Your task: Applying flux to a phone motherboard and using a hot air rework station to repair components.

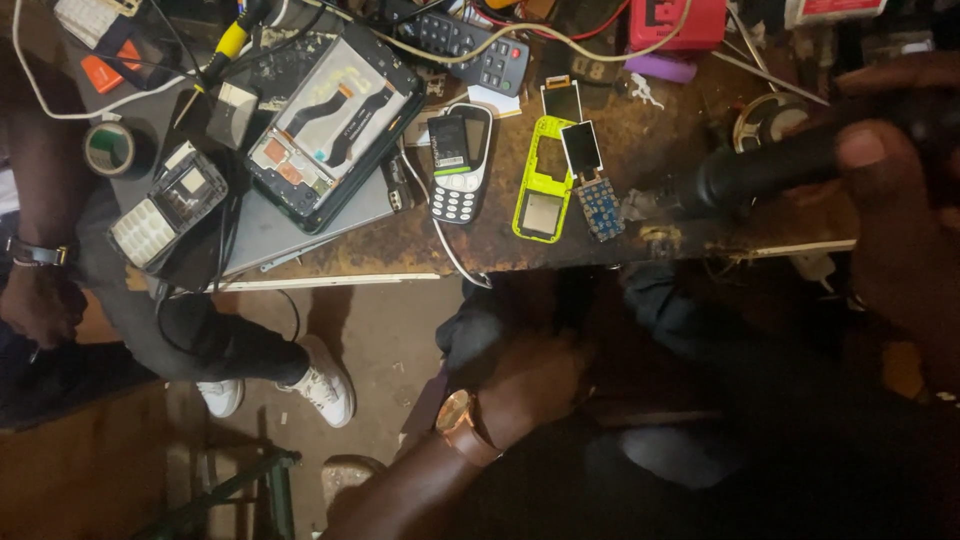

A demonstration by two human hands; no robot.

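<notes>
My right hand (895,215) is at the right edge of the bench, closed around a thick black tool handle (765,170) whose tip points left toward a small blue circuit board (600,205). Beside that board lie a yellow-green phone frame (543,180) and a small dark screen (581,147). My left hand (530,380), with a copper-coloured watch (458,418) on the wrist, rests low below the bench edge over my dark lap. Its fingers are lost in shadow next to something dark (470,335).
A worn brown bench (660,120) carries a keypad phone (460,165), an opened smartphone (335,125), a remote control (465,45), a roll of tape (110,148), a small speaker (765,120) and cables. Another person sits at left, hand (40,300) down, white sneakers (325,385) on the floor.
</notes>
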